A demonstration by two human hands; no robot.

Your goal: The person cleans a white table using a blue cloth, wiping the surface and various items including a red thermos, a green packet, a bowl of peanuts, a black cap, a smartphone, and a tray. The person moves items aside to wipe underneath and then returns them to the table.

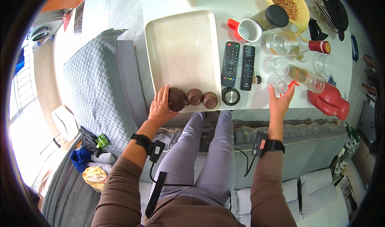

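Note:
A dark brown clay teapot sits at the near left corner of a pale wooden tray. My left hand is curled round the teapot's left side. Two small brown clay cups stand in a row to its right, one cup by the spout and another cup beyond it. Near the table's front edge on the right, my right hand has thumb and fingers about a clear drinking glass. Something thin and red shows by its fingertips.
Right of the tray lie two black remotes and a round black-rimmed lid. A red-handled mug, dark-lidded jar, yellow bowl of peanuts, bottle, several glasses and a red jug crowd the right side.

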